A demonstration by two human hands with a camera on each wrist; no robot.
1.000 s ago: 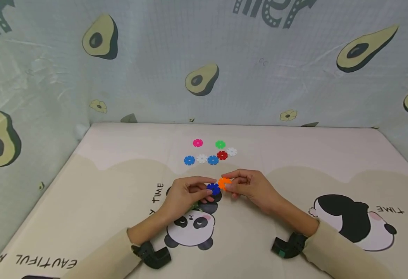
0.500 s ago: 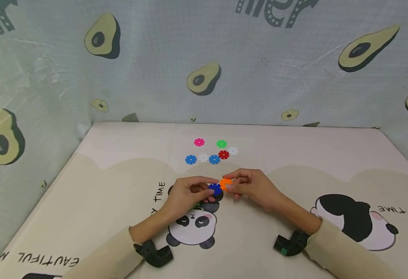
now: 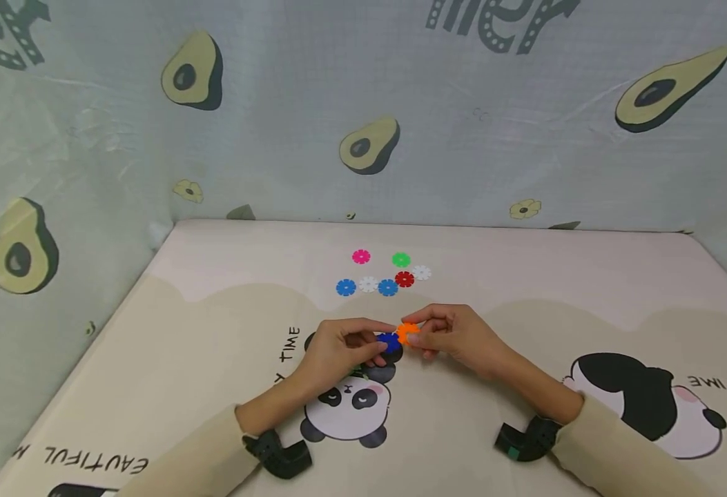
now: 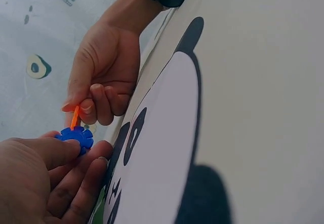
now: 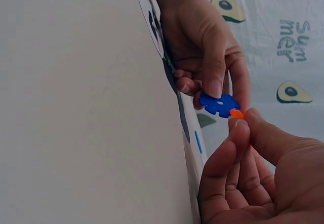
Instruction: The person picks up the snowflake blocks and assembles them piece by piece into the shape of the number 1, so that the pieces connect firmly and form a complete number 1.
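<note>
Between thumb and fingers my left hand (image 3: 341, 348) pinches a dark blue notched disc (image 4: 76, 139), shaped like a flat snowflake with slots round its rim. My right hand (image 3: 459, 338) pinches an orange notched disc (image 3: 408, 333) of the same kind. The two discs meet edge to edge above the table, and in both wrist views the orange one stands turned across the blue one. Whether their slots are fully engaged I cannot tell. Fingertips cover part of each disc.
Beyond the hands lie more notched discs: pink (image 3: 361, 257), green (image 3: 402, 259), red (image 3: 404, 279), two light blue and two white. They rest on a printed tablecloth (image 3: 214, 386) with panda and dog drawings. An avocado-print sheet (image 3: 276, 103) hangs behind and at the left.
Both hands keep their pinch on the joined-up blue and orange discs, nearly still. The whole head view has shifted slightly, so everything sits a little further right.
</note>
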